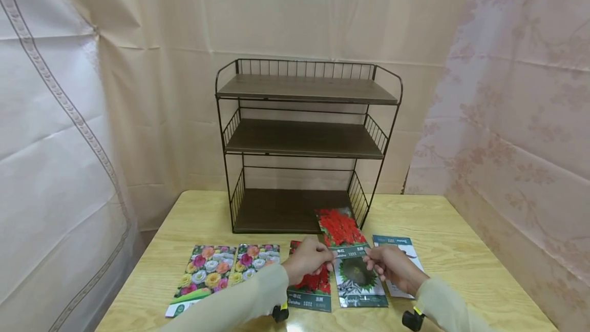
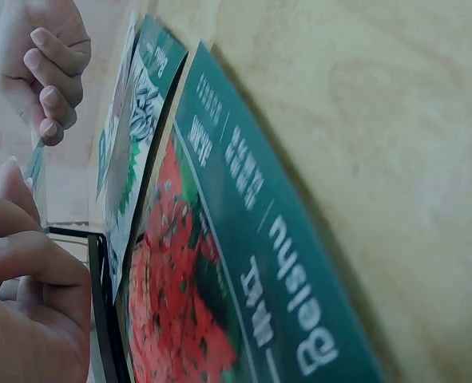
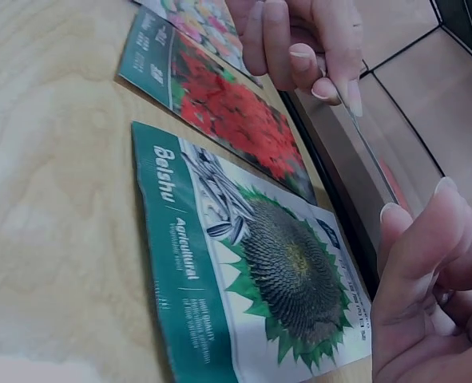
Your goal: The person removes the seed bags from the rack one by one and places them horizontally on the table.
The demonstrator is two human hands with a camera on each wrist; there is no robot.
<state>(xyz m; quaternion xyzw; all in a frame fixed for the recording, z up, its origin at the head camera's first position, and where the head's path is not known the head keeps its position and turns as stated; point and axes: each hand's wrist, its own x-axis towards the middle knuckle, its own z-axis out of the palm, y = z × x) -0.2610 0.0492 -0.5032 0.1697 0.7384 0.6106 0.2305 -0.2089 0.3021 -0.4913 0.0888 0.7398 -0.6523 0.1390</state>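
Note:
A seed packet with red flowers is held up by its lower corners, overlapping the rack's bottom shelf in the head view. My left hand pinches its left corner and my right hand its right corner. The right wrist view shows the packet edge-on, a thin line between both hands' fingertips. Below the left hand lies a second red-flower packet, partly covered by that hand. A sunflower packet lies under the held one. Beside it, beneath the right hand, rests a white-and-teal packet.
Two packets with multicoloured roses lie at the left, one rose packet and another partly behind the left sleeve. A three-tier rack of black wire and dark boards stands at the table's back. Curtains hang around the table.

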